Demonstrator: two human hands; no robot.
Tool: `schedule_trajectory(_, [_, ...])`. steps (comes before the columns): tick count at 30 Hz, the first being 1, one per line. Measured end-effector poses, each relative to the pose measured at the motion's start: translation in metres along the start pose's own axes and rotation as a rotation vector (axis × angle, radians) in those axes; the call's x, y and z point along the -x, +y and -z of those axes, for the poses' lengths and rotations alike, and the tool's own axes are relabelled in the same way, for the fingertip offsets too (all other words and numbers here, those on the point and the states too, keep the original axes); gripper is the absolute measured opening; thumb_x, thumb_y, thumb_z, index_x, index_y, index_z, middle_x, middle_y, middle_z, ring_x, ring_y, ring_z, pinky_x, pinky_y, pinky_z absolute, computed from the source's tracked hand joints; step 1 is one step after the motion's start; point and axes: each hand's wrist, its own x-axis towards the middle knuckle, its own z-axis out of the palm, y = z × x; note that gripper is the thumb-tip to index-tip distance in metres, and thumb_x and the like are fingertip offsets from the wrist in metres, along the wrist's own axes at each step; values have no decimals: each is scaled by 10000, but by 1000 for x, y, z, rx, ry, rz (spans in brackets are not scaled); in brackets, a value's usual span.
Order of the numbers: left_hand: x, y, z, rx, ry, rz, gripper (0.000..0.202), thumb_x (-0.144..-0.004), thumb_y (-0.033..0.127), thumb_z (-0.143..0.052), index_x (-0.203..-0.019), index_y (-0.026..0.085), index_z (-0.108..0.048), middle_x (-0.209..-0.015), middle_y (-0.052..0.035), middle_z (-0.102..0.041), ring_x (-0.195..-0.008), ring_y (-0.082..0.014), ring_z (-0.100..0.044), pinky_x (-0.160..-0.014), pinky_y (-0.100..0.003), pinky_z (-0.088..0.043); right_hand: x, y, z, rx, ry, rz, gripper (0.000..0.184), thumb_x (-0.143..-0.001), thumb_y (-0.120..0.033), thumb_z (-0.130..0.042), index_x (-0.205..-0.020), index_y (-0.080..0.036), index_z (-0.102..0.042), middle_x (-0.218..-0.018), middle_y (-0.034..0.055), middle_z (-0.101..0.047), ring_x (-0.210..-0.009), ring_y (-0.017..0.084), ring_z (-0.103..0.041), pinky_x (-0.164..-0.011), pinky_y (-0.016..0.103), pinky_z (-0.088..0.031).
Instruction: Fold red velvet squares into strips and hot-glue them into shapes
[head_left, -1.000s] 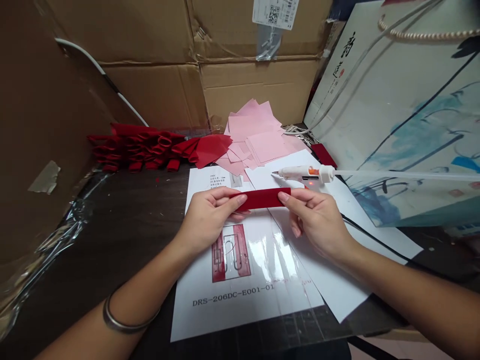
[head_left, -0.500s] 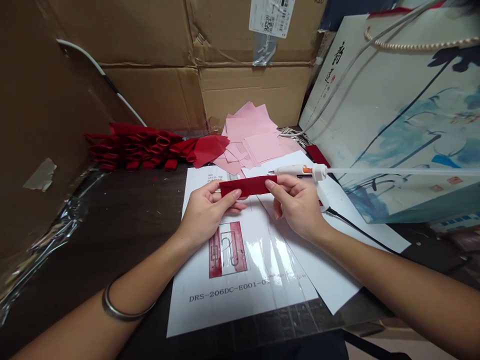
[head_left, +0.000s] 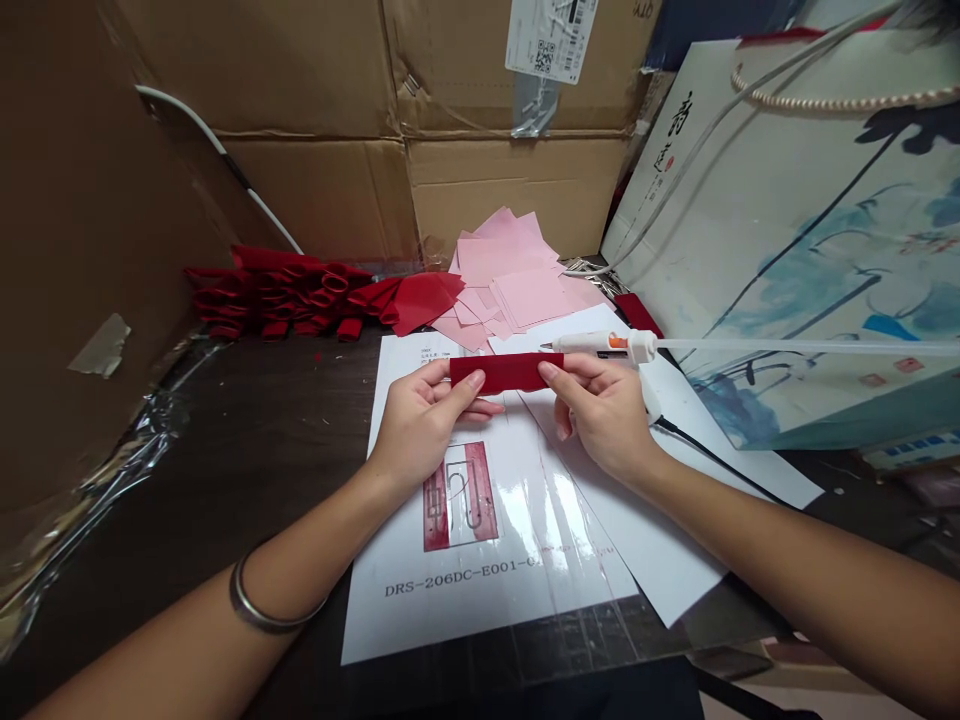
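Red strip (head_left: pixel 508 374) held by both ends
The left hand (head_left: pixel 420 418) pinches one end, the right hand (head_left: pixel 606 408) the other; its middle spans the gap between them, above the printed sheet (head_left: pixel 517 490).

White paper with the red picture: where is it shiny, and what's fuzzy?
Head view: pale glare streaks the paper, right of its red picture; head view: tiny print at the paper's top is too fuzzy to read; head view: the red strip looks fairly clear.

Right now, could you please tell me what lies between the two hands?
In the head view, a red strip spans the gap, pinched by the left hand and the right hand.
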Motion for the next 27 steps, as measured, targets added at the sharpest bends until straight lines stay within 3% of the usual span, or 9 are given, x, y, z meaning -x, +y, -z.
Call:
schedule_trajectory(3, [0, -1, -1, -20, 19, -21, 219, -806, 319, -739, -878, 146, -626, -706, -38, -734, -672, -171, -738, -649, -227, -603, 2, 1, -3, -75, -81, -24, 267, -796, -434, -727, -787, -199, -601, -521, -55, -540, -369, 84, -463, -367, 267, -346])
schedule_trajectory(7, [2, -2, -3, -30, 4, -65, 205, -792, 310, -749, -825, 142, -635, -758, -43, -746, -688, -164, -734, -676, -235, -612, 4, 0, -9, -122, -116, -61, 311, -708, -374, -813, -840, -184, -606, -668, -14, -631, -449, 98, -527, -426, 285, -443])
schedule_trajectory(17, [6, 0, -6, 23, -28, -34, 190, -796, 288, -752, -847, 138, -647, -780, -54, -763, -753, -178, -748, -711, -235, -618, 3, 2, -6, -196, -125, -100, 261, -728, -339, -804, -764, -183, -597, -622, -25, -616, -435, 88, -523, -419, 268, -419])
schedule_trajectory(23, [3, -1, -5, 55, 25, -20, 202, -783, 292, -771, -848, 145, -649, -797, -28, -759, -689, -142, -734, -671, -204, -606, 3, 6, -4, -267, -183, -123, 199, -849, -367, -678, -936, -188, -676, -551, -25, -610, -397, 98, -517, -401, 261, -410])
schedule_trajectory(27, [2, 0, -5, 79, 35, -7, 179, -795, 271, -764, -893, 150, -673, -773, -8, -752, -691, -126, -732, -640, -167, -588, 3, 8, -3, -290, -193, -134, 197, -846, -353, -682, -943, -181, -690, -548, -15, -633, -383, 98, -521, -389, 255, -410])
